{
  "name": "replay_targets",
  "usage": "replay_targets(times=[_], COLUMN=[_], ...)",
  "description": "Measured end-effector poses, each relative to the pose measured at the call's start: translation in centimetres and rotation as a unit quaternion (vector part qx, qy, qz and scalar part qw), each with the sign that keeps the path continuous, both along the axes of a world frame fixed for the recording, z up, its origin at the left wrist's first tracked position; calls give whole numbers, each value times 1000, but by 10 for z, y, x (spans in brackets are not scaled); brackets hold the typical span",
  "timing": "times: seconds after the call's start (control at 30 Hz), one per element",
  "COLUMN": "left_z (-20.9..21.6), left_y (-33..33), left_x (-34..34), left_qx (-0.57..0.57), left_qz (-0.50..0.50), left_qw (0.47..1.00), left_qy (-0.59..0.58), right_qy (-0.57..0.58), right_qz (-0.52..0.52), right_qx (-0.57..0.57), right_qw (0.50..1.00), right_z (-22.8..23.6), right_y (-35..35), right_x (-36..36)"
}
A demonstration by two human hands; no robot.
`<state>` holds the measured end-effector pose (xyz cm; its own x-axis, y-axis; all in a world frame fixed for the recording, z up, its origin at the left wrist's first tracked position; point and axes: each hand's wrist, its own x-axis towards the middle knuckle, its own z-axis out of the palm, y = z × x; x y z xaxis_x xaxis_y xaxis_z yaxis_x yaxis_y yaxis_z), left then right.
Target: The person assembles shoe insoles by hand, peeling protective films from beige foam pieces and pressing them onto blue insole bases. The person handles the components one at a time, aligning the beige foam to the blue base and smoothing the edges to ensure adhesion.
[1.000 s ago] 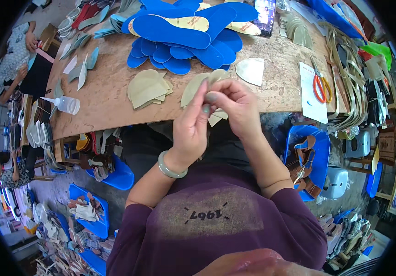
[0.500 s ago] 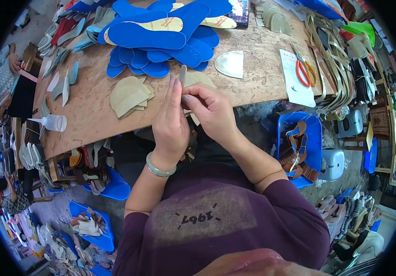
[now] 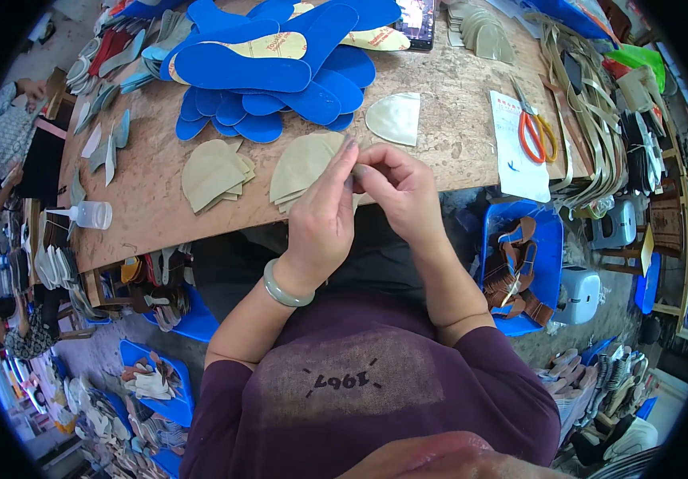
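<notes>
Head view, a fisheye looking down on a wooden desk (image 3: 459, 112) within a dark circular rim. The left hand (image 3: 320, 219), its fingers straight and raised, meets the right hand (image 3: 404, 191), whose thumb and forefinger bend inward; whatever lies between the fingertips is hidden, so it cannot be told whether either grips anything. A pale green bangle (image 3: 276, 291) rings the left wrist. Just behind the fingers, a fanned stack of beige half-oval sheets (image 3: 300, 166) lies on the desk, its right part covered by the left hand. To its left is a second beige stack (image 3: 214, 174); to its right, a single glossy cream half-oval piece (image 3: 394, 120).

Beyond them is a heap of blue insole-shaped pieces (image 3: 240, 68), the lower ones largely overlapped. A dark-framed lit screen (image 3: 418, 20) is cut off by the upper edge. At right, scissors with orange and yellow handles (image 3: 532, 116) overlie a white paper sheet (image 3: 519, 172); at left stands or lies a translucent nozzle bottle (image 3: 92, 215). Below the desk, a blue plastic bin (image 3: 553, 255) holding brown pieces rests on the grey floor (image 3: 539, 343). Another person (image 3: 4, 144), far left, is distorted by the lens.
</notes>
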<state>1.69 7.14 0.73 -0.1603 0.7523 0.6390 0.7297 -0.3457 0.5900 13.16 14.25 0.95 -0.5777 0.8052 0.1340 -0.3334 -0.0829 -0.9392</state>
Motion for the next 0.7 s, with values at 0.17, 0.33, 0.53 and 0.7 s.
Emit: replay_targets(times=[0.17,0.33,0.53,0.7], left_z=[10,3,2,3], left_y=[5,10,5,3], left_x=[11,5,11,15], left_qx=[-123,-136,-109,4], left_qz=[-110,-112,-47,10], left_qw=[907,891,918,993], left_qy=[-388,-419,-379,-121], right_qy=[-77,-111,23,-103], right_qz=[-71,-85,36,-66], right_qx=[146,263,-50,137], right_qw=[984,955,998,983], right_z=[-1,2,3,-5], right_y=[9,8,7,2], right_x=[16,26,34,28])
